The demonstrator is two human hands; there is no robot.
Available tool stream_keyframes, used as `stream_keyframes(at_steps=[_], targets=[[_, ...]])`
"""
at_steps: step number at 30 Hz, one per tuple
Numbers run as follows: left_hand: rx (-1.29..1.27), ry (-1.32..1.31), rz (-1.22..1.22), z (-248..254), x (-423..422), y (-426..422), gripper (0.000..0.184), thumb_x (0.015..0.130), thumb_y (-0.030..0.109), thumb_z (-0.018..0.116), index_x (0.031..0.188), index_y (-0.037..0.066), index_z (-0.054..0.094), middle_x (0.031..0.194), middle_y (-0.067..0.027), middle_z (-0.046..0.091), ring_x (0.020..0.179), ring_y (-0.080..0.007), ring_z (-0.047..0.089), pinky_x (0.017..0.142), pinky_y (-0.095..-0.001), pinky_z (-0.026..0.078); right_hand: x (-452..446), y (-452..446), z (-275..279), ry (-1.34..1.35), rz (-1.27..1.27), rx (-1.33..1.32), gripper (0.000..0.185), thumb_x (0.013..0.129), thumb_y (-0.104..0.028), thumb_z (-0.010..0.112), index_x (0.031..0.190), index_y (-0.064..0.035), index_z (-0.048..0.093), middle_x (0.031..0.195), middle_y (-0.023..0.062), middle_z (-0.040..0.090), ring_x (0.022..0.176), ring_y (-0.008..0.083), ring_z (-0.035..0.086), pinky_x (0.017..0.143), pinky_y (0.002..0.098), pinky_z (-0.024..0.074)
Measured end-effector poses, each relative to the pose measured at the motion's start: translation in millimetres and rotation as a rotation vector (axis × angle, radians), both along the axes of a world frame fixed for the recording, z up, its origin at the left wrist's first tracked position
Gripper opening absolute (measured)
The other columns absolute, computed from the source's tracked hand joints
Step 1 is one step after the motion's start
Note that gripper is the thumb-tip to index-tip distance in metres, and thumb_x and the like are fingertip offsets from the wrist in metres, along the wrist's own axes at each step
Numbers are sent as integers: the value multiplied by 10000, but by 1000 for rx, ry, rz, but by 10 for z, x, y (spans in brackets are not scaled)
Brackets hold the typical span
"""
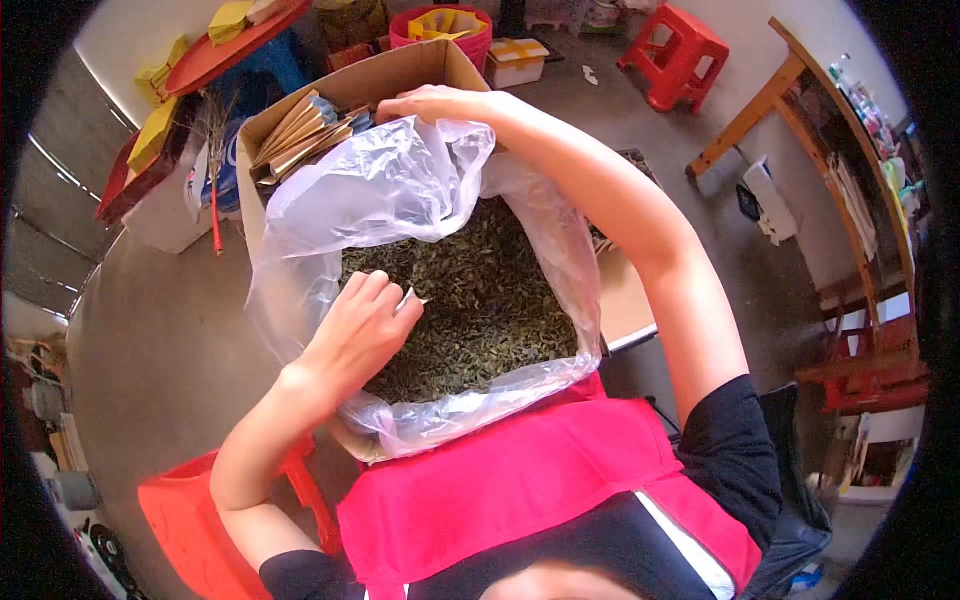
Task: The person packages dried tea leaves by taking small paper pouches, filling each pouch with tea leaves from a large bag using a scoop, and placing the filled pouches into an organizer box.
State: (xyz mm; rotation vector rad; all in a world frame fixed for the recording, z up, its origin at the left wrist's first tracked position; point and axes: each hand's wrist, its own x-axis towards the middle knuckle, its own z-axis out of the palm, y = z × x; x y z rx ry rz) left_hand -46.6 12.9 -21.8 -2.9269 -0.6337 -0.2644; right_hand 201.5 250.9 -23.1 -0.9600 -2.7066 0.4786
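Observation:
Dark dried leaves, like loose tea (470, 300), fill a clear plastic bag (395, 185) whose wide mouth is spread in front of me. My left hand (368, 328) is over the leaves at the bag's left side, fingers curled closed, with a small white piece (413, 298) poking out by the thumb. Beyond the bag stands a cardboard box (450, 65) holding a row of folded brown paper packets (300, 138). My right hand (432, 103) reaches into that box beside the packets, fingers bent together. Its fingertips are hidden, so what they grip does not show.
A red plastic stool (675, 58) stands at the far right, near a wooden table (790, 90). An orange-red plastic chair (190, 510) is at lower left. At the back are a pink tub (402, 32) and a round red table (235, 50) bearing yellow packets.

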Motion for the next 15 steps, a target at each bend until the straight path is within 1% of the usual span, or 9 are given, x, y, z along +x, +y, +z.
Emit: stream_keyframes(at_steps=[1, 3, 4, 7, 8, 11, 12, 13, 15], targets=[[-14, 4, 8, 1, -14, -13, 203, 819, 91, 611, 1016, 42, 624, 831, -75, 521, 873, -244, 526, 813, -366, 437, 11, 59, -79, -4, 46, 17, 457, 903, -269, 623, 1339, -144, 565, 1165, 188, 686, 1100, 386, 645, 929, 465, 515], [-21, 26, 2, 8, 13, -38, 224, 821, 91, 611, 1038, 39, 626, 829, -75, 518, 868, -244, 525, 811, -367, 437, 41, 182, -260, -15, 136, 51, 418, 889, -275, 641, 1274, -115, 606, 1118, 182, 695, 1075, 388, 654, 915, 469, 520], [-23, 35, -2, 13, 27, -44, 235, 821, 92, 611, 1050, 38, 628, 829, -75, 516, 865, -244, 524, 810, -368, 438, -16, -132, 26, -158, 4, 3, 419, 853, -285, 675, 1226, -98, 643, 1081, 180, 703, 1033, 379, 674, 876, 472, 536], [-28, 34, -3, 30, 43, -33, 259, 817, 93, 612, 1069, 37, 628, 825, -73, 511, 860, -243, 522, 809, -370, 438, -70, -204, 151, -305, -55, 154, 397, 814, -280, 697, 1162, -90, 678, 1036, 162, 715, 985, 361, 691, 823, 468, 551], [-21, 19, -5, 33, 38, -39, 262, 813, 93, 613, 1068, 37, 628, 824, -72, 509, 858, -243, 522, 809, -370, 437, -73, -228, 146, -267, -93, 211, 348, 800, -257, 690, 1125, -132, 689, 1000, 136, 721, 969, 345, 697, 789, 458, 558], [9, -16, -10, 85, 27, -50, 226, 809, 92, 613, 1029, 38, 624, 820, -67, 514, 863, -235, 530, 814, -364, 440, -86, -294, 267, -188, -214, 159, 281, 774, -181, 692, 1053, -154, 696, 956, 127, 722, 951, 349, 697, 777, 455, 559], [24, -21, -11, 111, 19, -63, 185, 814, 92, 611, 991, 40, 621, 817, -63, 523, 870, -228, 537, 818, -359, 443, -20, -279, 307, -102, -206, 101, 320, 747, -99, 688, 1058, -175, 699, 955, 139, 723, 950, 348, 700, 784, 450, 563], [38, -25, -12, 126, 10, -77, 144, 818, 92, 609, 952, 42, 618, 815, -59, 531, 877, -222, 543, 821, -354, 445, 1, -303, 289, 60, -264, 221, 343, 719, -68, 705, 1058, -118, 695, 927, 158, 714, 901, 297, 718, 770, 408, 566], [18, -49, -4, 120, -18, -93, 247, 797, 89, 621, 1038, 36, 626, 815, -64, 507, 860, -233, 530, 814, -367, 438, 56, -187, 357, 312, -256, 282, 358, 757, -82, 738, 1109, -64, 679, 919, 139, 726, 866, 206, 715, 759, 355, 566]])
